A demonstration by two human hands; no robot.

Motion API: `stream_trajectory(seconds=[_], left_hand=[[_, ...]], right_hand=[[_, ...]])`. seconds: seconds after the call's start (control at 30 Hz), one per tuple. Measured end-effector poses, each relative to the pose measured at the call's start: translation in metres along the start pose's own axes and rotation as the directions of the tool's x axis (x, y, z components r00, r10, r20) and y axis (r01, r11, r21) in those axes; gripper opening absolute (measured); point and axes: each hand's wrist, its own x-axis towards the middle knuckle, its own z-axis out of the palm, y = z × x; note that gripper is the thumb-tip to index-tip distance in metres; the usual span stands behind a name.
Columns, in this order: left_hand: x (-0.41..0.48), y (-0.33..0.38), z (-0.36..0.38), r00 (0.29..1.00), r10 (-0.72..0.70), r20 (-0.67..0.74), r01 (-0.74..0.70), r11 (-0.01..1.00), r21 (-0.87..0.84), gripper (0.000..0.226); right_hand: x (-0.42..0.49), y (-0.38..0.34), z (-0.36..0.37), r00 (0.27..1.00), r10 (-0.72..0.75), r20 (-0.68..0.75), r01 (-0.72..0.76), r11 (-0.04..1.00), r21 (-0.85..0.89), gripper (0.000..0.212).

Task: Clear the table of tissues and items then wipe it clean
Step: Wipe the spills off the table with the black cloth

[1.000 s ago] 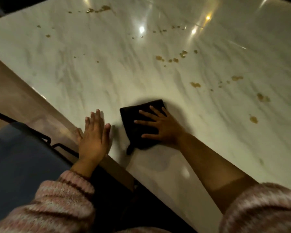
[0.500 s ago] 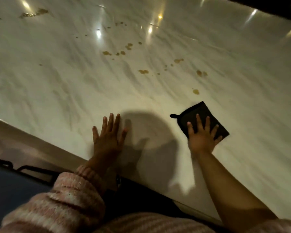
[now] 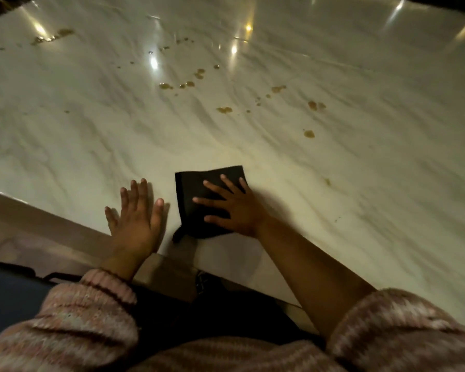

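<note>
Back toward the near edge comes the black cloth (image 3: pixel 196 183), swept in from farther right half a second ago and now just beside our left grip (image 3: pixel 137 224), which lies flat and released on the marble surface (image 3: pixel 91 130). Our right grip (image 3: pixel 239 213) presses the cloth with spread, straight fingers, clasping nothing. Brown spills (image 3: pixel 224 110) farther out look untouched, so we judge the wiping barely begun.

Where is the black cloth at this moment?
Head view, lower middle: the black cloth lies on the marble table near its front edge, pressed under the right hand; the left hand rests flat on the table just left of it.
</note>
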Motion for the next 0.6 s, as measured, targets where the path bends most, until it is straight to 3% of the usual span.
stream_trajectory(seconds=[0.07, 0.2, 0.33, 0.47, 0.53, 0.6], left_hand=[[-0.001, 0.019, 0.005, 0.998, 0.057, 0.018, -0.056, 0.998, -0.024, 0.066], [-0.007, 0.060, 0.020, 0.975, 0.221, 0.027, -0.219, 0.974, -0.063, 0.070], [-0.012, 0.094, 0.043, 0.939, 0.336, 0.075, -0.337, 0.942, 0.000, 0.078], [-0.021, 0.123, 0.059, 0.911, 0.383, 0.151, -0.392, 0.919, 0.032, 0.072], [-0.027, 0.136, 0.064, 0.898, 0.403, 0.176, -0.415, 0.909, 0.032, 0.073], [-0.032, 0.148, 0.069, 0.883, 0.431, 0.186, -0.443, 0.896, 0.026, 0.074]], right_hand=[[-0.026, 0.024, -0.003, 1.000, 0.014, -0.017, -0.014, 1.000, 0.025, 0.050], [-0.078, 0.080, -0.016, 0.945, 0.315, -0.090, -0.315, 0.949, 0.017, 0.052], [-0.138, 0.142, -0.023, 0.742, 0.651, -0.163, -0.632, 0.759, 0.154, 0.052], [-0.188, 0.166, -0.023, 0.517, 0.844, -0.140, -0.816, 0.536, 0.218, 0.053], [-0.204, 0.157, -0.016, 0.447, 0.885, -0.134, -0.855, 0.466, 0.227, 0.054], [-0.212, 0.134, -0.005, 0.425, 0.895, -0.138, -0.868, 0.446, 0.219, 0.053]])
